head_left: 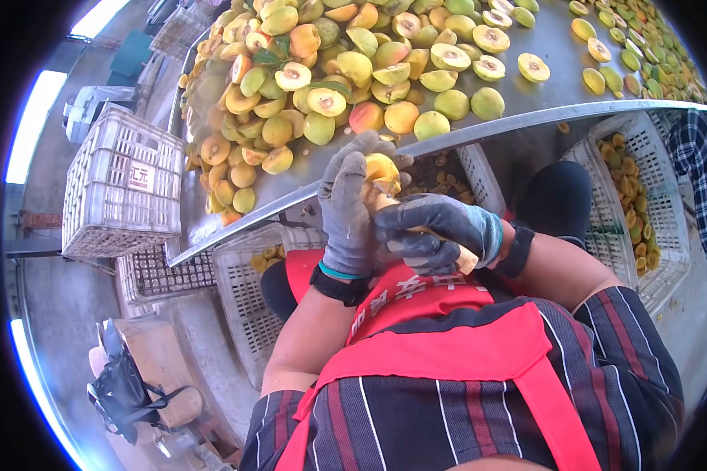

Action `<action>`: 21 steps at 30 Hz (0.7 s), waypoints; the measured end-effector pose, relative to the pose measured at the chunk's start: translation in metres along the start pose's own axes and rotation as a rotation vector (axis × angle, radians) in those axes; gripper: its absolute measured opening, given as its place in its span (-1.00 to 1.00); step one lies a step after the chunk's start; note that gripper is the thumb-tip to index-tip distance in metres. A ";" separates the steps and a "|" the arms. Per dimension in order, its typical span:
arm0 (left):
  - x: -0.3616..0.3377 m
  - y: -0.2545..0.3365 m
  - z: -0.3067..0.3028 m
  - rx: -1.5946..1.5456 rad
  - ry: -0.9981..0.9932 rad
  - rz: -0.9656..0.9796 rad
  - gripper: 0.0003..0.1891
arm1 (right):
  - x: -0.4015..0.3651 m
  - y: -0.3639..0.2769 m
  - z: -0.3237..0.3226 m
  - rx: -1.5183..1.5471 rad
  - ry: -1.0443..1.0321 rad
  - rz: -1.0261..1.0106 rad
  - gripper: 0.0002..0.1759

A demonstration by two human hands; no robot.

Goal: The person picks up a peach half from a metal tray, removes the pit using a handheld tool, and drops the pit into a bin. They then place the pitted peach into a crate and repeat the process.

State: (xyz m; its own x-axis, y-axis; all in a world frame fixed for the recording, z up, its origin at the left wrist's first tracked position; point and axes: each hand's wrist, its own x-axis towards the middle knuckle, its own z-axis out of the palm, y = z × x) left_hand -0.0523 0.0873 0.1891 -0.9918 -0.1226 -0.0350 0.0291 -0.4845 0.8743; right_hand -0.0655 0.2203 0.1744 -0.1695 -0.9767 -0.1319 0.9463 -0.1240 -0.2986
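Observation:
My left hand [349, 204], in a grey glove, holds a yellow-orange fruit piece [382, 171] just in front of the metal table's edge. Wrapped round a light-coloured handle [465, 259] is my right hand [440, 231], gloved in grey and dark blue. The tool's upper end touches the fruit; its tip is hidden by the fruit and fingers. Behind my hands, halved yellow and green fruits [353, 67] lie piled on the metal table [530, 98], several with their cut faces and stones showing.
A white crate [122, 184] stands at the left beside the table. Below the table edge are a crate [247, 294] near my left arm and a crate of fruit pieces [660, 180] at the right. A person's checked sleeve [695, 184] shows at the far right. A black bag [126, 388] lies lower left.

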 end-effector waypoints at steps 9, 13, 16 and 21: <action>-0.012 0.048 -0.087 1.016 0.146 0.490 -0.57 | -0.028 -0.004 -0.008 -0.466 0.224 -0.110 -0.64; -0.045 0.134 -0.175 0.809 0.354 -0.015 -0.64 | -0.039 -0.004 -0.026 -0.552 0.323 -0.048 -0.57; -0.034 0.147 -0.169 1.859 0.320 0.135 -0.58 | -0.030 -0.002 -0.028 -0.580 0.293 0.007 -0.57; 0.080 0.082 -0.071 1.630 0.063 0.199 -0.48 | -0.022 0.004 -0.035 -0.585 0.368 -0.023 -0.55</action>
State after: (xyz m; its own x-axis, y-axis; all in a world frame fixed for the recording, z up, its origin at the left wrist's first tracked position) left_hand -0.1199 -0.0240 0.2236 -0.9812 -0.1203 0.1512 -0.0459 0.9052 0.4224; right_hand -0.0675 0.2473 0.1434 -0.3684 -0.8389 -0.4007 0.6546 0.0720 -0.7525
